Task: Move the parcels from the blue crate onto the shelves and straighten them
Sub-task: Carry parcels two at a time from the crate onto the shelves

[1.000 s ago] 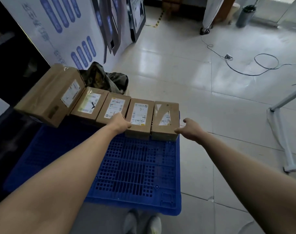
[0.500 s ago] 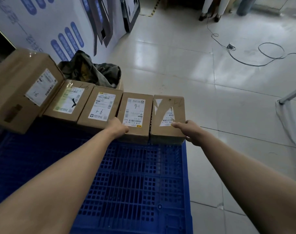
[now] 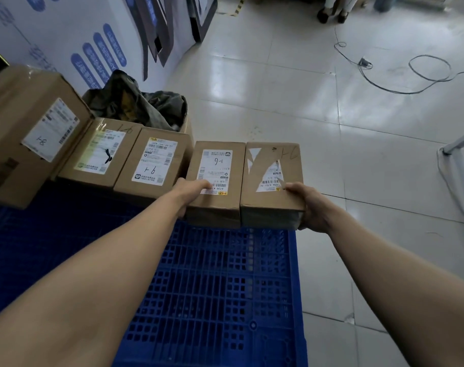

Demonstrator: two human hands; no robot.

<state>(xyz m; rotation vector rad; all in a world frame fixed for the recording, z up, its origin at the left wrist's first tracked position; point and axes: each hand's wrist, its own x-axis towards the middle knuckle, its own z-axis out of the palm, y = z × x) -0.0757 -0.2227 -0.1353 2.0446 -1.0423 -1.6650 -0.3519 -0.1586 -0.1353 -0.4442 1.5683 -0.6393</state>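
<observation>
Several brown cardboard parcels stand in a row along the far edge of the blue crate [image 3: 215,287]. My left hand [image 3: 191,193] grips the near left edge of the parcel marked 1-6 [image 3: 220,178], thumb on its label. My right hand [image 3: 309,205] grips the near right corner of the parcel with the torn label [image 3: 272,165], thumb on top and fingers underneath. These two parcels sit side by side, touching. Further left are the parcel marked 9 [image 3: 154,160], another small parcel [image 3: 101,152] and a large box [image 3: 32,133].
An open carton stuffed with dark fabric [image 3: 141,107] stands behind the row. A white wall panel with blue print [image 3: 74,35] rises at the left. Cables [image 3: 411,75] lie on the tiled floor, and a white metal stand [image 3: 458,154] is at the right.
My head has moved closer to the parcels. My left hand slid from between two parcels onto the 1-6 parcel, and my right hand closed round the torn-label parcel's corner.
</observation>
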